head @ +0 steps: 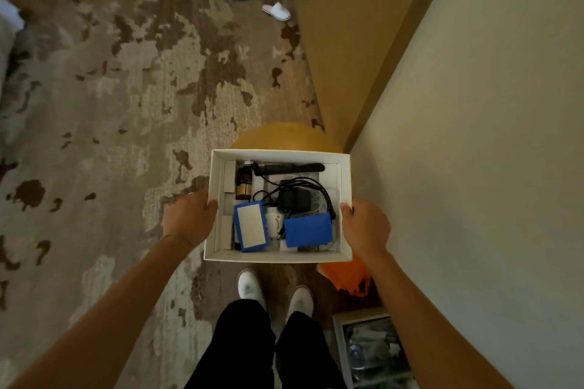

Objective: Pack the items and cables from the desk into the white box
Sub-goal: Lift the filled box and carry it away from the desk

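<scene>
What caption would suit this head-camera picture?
Both hands, left and right, carry the packed white box above the patterned carpet.

The fingers of the left hand [189, 217] and of the right hand [364, 224] are hidden beneath the white box [218, 199]; only the thumbs are seen on its rims. The round yellow stool [284, 136] is largely covered by the box. The cables [303, 186] are too tangled and dark to be told apart. The bin [363, 354] is cut off by the bottom edge.
</scene>
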